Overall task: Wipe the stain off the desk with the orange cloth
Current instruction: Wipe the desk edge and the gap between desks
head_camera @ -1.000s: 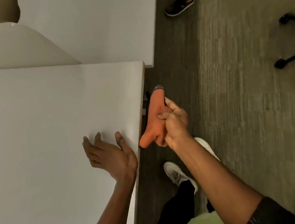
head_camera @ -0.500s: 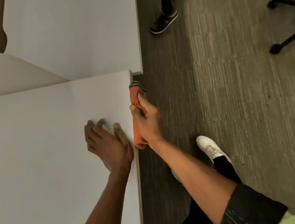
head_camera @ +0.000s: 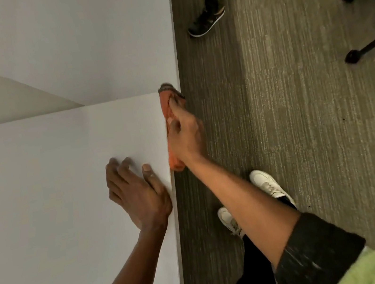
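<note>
The orange cloth (head_camera: 167, 105) is pressed against the right side edge of the white desk (head_camera: 55, 201), near its far right corner. My right hand (head_camera: 187, 137) is shut on the cloth and covers its middle; orange ends show above and below my fingers. My left hand (head_camera: 138, 192) lies flat on the desk top just left of that edge, fingers spread, holding nothing. No stain is visible on the desk top.
A second white desk (head_camera: 91, 46) stands beyond, and a curved white panel (head_camera: 0, 98) at the left. Another person's dark shoe (head_camera: 206, 22) is on the carpet ahead. Chair base legs (head_camera: 373, 41) stand at the right. My white shoes (head_camera: 270, 185) are below.
My right hand has brought the cloth from the air beside the desk against the desk's side edge and slid it along toward the far corner. My left hand stays flat on the top.
</note>
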Demonstrator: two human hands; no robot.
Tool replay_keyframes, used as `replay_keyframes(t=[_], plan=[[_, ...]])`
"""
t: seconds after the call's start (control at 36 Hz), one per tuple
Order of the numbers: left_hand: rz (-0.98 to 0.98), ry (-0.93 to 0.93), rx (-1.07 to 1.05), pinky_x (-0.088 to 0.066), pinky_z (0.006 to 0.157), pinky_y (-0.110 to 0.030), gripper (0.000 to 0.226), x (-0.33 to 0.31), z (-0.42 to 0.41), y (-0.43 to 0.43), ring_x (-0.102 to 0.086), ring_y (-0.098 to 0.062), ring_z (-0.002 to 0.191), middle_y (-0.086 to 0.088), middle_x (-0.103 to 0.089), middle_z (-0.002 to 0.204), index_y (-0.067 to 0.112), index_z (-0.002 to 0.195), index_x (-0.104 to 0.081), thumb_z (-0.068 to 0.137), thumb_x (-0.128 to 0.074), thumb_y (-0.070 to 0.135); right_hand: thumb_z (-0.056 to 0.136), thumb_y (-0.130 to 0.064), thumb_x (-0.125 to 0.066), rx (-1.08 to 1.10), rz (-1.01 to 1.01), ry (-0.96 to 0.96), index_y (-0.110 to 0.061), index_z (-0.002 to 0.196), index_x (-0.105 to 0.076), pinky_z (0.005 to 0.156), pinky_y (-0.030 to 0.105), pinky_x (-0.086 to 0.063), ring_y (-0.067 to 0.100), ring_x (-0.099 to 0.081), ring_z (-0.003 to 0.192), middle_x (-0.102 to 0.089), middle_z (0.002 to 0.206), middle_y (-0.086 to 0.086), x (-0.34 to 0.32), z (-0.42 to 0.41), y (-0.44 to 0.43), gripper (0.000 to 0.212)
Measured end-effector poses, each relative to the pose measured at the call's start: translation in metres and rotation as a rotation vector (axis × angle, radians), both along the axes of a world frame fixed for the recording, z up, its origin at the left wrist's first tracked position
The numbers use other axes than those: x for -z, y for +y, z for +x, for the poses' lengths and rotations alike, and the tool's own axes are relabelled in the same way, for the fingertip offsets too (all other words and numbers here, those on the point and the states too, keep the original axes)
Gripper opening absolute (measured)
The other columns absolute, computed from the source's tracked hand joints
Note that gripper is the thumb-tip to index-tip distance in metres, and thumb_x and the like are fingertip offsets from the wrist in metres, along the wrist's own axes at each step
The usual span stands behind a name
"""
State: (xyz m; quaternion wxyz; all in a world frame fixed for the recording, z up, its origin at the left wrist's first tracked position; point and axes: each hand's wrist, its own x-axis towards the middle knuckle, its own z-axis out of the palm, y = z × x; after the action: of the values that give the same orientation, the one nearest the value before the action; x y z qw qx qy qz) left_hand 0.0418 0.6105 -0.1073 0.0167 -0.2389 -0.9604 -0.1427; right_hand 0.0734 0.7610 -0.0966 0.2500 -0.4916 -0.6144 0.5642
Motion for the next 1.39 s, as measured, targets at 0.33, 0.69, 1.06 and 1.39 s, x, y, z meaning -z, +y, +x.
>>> replay_keyframes(t=[0.33, 0.69, 1.06, 1.39], plan=[[-0.013, -0.019, 0.002, -0.03, 0.124, -0.06, 0.052, -0.001, -0.001, 0.0, -0.03, -0.036, 0.157, -0.014, -0.034, 0.166, 0.01, 0.148, -0.044, 0.108, -0.041, 0.044, 0.103, 0.0, -0.055, -0.1, 0.044, -0.036, -0.018, 0.156, -0.044, 0.113, 0.036, -0.049, 0.022, -0.06, 0.135, -0.056, 0.155, 0.004, -0.006, 0.044, -0.05, 0.056], [0.004, -0.023, -0.008, -0.031, 0.124, -0.058, 0.052, -0.002, 0.0, 0.001, -0.032, -0.034, 0.157, -0.013, -0.036, 0.166, 0.011, 0.146, -0.047, 0.108, -0.04, 0.046, 0.104, 0.002, -0.052, -0.161, -0.047, -0.094, -0.018, 0.161, -0.036, 0.111, 0.024, -0.039, 0.028, -0.061, 0.128, -0.06, 0.147, 0.013, -0.007, -0.004, 0.03, 0.062], [0.018, -0.05, -0.02, -0.028, 0.125, -0.057, 0.056, -0.004, 0.002, 0.002, -0.029, -0.032, 0.159, -0.011, -0.034, 0.17, 0.011, 0.149, -0.047, 0.107, -0.036, 0.048, 0.106, -0.004, -0.051, -0.272, -0.169, -0.163, -0.022, 0.154, -0.047, 0.095, 0.02, -0.043, 0.022, -0.061, 0.128, -0.063, 0.14, 0.006, -0.015, 0.024, 0.002, 0.051], [-0.004, -0.082, -0.038, -0.029, 0.125, -0.057, 0.05, -0.011, 0.004, 0.003, -0.028, -0.03, 0.16, -0.008, -0.033, 0.17, 0.015, 0.148, -0.047, 0.108, -0.039, 0.044, 0.102, -0.005, -0.056, -0.462, -0.118, -0.17, -0.016, 0.14, -0.056, 0.101, 0.037, -0.052, 0.028, -0.061, 0.125, -0.064, 0.134, 0.009, -0.023, 0.043, 0.011, 0.04]])
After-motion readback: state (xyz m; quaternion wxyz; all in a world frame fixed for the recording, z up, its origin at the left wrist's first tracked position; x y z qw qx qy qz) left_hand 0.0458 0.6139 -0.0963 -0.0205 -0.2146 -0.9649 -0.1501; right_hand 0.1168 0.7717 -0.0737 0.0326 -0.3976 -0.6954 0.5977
